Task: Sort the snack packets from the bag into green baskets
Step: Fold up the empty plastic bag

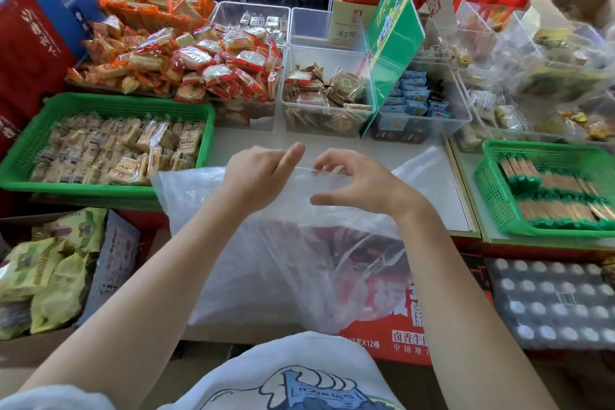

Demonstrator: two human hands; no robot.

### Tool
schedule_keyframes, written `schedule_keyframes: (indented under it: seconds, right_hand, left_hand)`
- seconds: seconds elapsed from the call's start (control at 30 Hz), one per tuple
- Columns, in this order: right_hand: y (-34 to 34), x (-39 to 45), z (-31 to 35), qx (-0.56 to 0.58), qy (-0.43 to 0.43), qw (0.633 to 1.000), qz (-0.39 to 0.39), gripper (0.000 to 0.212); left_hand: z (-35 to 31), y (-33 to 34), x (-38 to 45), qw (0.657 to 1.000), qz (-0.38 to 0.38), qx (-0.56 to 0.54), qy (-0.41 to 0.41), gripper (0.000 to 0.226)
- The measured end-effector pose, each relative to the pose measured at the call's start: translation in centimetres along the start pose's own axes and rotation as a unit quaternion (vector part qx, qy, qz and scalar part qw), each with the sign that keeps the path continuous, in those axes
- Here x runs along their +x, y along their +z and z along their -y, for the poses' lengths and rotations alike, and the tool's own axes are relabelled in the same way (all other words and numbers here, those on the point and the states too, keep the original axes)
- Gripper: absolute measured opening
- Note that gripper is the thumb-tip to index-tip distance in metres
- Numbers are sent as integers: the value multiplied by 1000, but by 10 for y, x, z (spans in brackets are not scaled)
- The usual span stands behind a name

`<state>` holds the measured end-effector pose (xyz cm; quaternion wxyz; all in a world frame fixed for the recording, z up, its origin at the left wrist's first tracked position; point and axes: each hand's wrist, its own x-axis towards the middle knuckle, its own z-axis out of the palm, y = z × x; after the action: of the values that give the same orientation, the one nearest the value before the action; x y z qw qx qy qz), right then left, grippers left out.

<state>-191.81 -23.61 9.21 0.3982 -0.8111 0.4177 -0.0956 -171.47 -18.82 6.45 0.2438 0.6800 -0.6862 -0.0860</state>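
1. Snack packets are not clearly visible inside the clear plastic bag (283,243); something reddish shows through the film, but I cannot tell what it is.
2. The bag hangs over the front edge of the counter (332,140), its mouth lying on the counter top, between the two green baskets.
3. The left hand (256,176) pinches the upper rim of the bag, with the fingers curled and the thumb pointing up.
4. The right hand (359,183) holds the same rim just beside it; the fingertips are bent onto the film and the thumb stays lower. I think both hands pull the rim apart to open the mouth.
5. The left green basket (30,150) stands at the front left corner of the counter and is nearly full of pale packets.
6. The right green basket (489,183) stands at the front right edge and holds rows of long packets with green ends.
7. Clear plastic tubs (289,100) with other snacks stand behind, toward the back edge.
8. Sorting seems not yet started: the bag must be opened first.
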Motion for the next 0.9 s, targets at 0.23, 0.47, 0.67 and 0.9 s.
schedule_keyframes:
  seconds: [0.23,0.47,0.67,0.9]
  right_hand:
    - [8,10,12,37,-76,994,-70,21]
    - [23,9,13,48,-26,999,4,27]
    - [21,4,4,-1,77,993,92,19]
    - [19,7,4,3,93,994,58,21]
  left_hand:
    - [-4,-7,13,992,-102,46,60,58]
    - [1,6,4,992,-100,22,73,55]
    - [18,-2,4,986,-164,22,30,58]
    - [24,-6,13,995,18,98,28,88]
